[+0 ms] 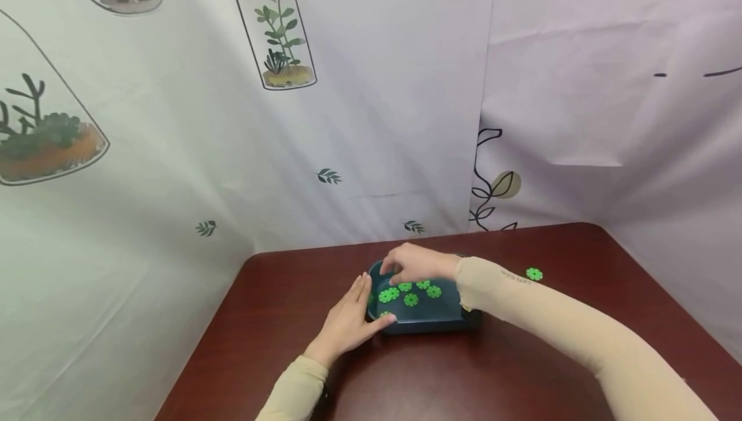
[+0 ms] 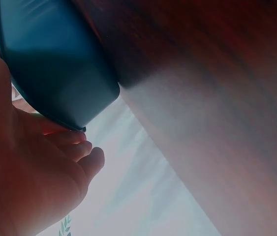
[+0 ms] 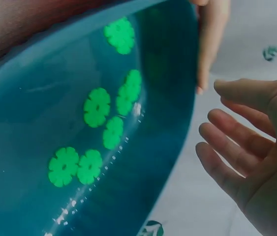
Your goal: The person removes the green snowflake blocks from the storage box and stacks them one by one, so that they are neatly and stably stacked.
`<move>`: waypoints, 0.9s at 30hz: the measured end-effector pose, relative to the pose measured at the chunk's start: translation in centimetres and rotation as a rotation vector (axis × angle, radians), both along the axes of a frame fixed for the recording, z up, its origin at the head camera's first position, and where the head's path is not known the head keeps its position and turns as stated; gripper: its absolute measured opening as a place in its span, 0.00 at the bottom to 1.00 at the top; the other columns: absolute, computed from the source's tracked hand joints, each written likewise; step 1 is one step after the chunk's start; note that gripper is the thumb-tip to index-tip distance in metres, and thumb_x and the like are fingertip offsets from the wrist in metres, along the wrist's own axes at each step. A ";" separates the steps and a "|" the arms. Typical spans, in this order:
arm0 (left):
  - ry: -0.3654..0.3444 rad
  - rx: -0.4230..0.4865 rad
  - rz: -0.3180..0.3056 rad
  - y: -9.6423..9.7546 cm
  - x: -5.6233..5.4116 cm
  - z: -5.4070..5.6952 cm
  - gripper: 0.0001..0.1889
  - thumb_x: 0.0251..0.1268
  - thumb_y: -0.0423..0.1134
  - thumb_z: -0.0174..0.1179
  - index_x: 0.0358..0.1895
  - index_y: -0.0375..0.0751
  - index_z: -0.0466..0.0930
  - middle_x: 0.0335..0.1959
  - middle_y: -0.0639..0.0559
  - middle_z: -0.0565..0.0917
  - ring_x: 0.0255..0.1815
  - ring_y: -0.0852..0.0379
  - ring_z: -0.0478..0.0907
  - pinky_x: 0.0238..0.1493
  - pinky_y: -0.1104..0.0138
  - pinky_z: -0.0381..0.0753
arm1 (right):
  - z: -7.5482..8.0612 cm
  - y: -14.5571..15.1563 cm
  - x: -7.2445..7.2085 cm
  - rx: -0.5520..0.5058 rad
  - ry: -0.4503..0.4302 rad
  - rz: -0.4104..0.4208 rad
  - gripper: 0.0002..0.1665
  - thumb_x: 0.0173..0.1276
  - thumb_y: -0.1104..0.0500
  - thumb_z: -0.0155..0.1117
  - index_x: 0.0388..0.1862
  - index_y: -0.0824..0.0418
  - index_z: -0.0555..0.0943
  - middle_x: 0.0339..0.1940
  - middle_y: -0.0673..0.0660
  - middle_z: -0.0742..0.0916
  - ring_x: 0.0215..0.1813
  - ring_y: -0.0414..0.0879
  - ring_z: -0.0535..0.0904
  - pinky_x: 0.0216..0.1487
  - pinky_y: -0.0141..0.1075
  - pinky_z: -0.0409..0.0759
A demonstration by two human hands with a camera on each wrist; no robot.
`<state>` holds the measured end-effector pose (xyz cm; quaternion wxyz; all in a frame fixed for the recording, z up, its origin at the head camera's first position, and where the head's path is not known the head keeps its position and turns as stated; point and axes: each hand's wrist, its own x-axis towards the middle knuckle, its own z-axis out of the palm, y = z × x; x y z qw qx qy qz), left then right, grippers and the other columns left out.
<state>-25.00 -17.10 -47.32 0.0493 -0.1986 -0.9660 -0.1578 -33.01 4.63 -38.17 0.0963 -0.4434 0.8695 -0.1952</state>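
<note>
A dark teal plastic basin [image 1: 426, 326] stands on the table, with several bright green notched discs [image 1: 411, 300] lying on its floor. My left hand [image 1: 348, 321] rests against the basin's left end, fingers stretched along that side and thumb on the front rim. In the left wrist view, the basin's outer wall [image 2: 59, 64] shows beside the left hand [image 2: 45, 162]. Above the basin's back left part is my right hand [image 1: 414, 262], palm down. The right wrist view shows this hand [image 3: 256, 142] with fingers apart, loosely bent and holding nothing.
One green disc [image 1: 534, 273] lies outside the basin on the reddish-brown table [image 1: 278, 305], toward the right. White cloth [image 1: 377, 118] printed with plants hangs behind and around the table. My right sleeve [image 1: 539, 302] passes over the basin's right end.
</note>
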 end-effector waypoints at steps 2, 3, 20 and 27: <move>-0.004 -0.002 -0.001 0.0 0.0 -0.1 0.58 0.62 0.79 0.46 0.80 0.33 0.51 0.81 0.40 0.54 0.81 0.48 0.48 0.71 0.50 0.67 | -0.3 -0.5 0.1 0.031 -0.007 0.032 0.19 0.69 0.60 0.70 0.57 0.61 0.85 0.53 0.53 0.87 0.50 0.45 0.84 0.48 0.36 0.82; -0.002 0.001 -0.004 0.0 0.0 -0.1 0.57 0.62 0.79 0.46 0.79 0.33 0.52 0.81 0.40 0.54 0.81 0.47 0.49 0.71 0.50 0.67 | -0.5 -0.7 0.1 0.049 -0.009 0.045 0.19 0.68 0.60 0.70 0.58 0.61 0.85 0.54 0.52 0.87 0.51 0.46 0.84 0.49 0.36 0.82; 0.040 0.015 -0.027 -0.2 -0.1 0.1 0.56 0.63 0.77 0.48 0.79 0.33 0.53 0.80 0.39 0.56 0.80 0.45 0.52 0.69 0.49 0.69 | -3.8 -3.1 -2.3 0.210 -0.013 0.276 0.21 0.67 0.55 0.73 0.59 0.54 0.86 0.56 0.44 0.86 0.56 0.36 0.81 0.58 0.29 0.77; 0.042 0.007 -0.022 -0.1 0.0 -0.2 0.56 0.63 0.77 0.48 0.79 0.34 0.52 0.80 0.39 0.57 0.80 0.46 0.53 0.68 0.50 0.70 | -4.9 -3.8 -3.0 0.253 -0.049 0.285 0.18 0.65 0.51 0.75 0.53 0.52 0.88 0.51 0.41 0.87 0.50 0.32 0.81 0.50 0.26 0.78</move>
